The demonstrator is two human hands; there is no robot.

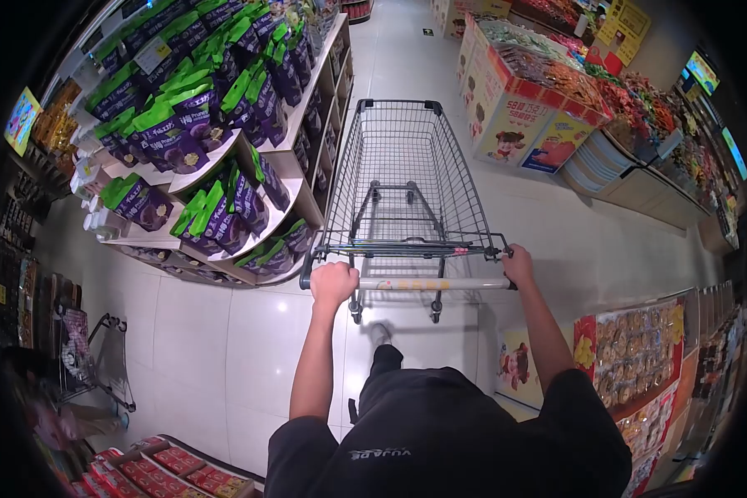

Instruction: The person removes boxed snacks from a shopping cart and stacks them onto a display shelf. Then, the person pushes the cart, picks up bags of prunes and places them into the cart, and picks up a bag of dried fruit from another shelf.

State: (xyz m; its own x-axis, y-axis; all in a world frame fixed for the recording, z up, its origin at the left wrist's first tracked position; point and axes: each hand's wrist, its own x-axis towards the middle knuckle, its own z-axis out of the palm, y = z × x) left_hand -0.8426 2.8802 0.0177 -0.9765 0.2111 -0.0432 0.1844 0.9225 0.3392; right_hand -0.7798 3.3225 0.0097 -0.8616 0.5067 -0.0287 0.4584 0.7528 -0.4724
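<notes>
Gripping the handle (440, 284) w/ my L hand (334, 284) and R hand (518, 267); cart (407, 178) is on aisle floor (390, 50), just beside the prune shelf (306, 197). Grip's done, I'd say; pushing prob. underway, amt left I can't tell.

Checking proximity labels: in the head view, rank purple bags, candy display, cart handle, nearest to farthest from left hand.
1. Cart handle: in the left hand.
2. Purple bags: to its left, ahead.
3. Candy display: farther ahead, right side.
</notes>
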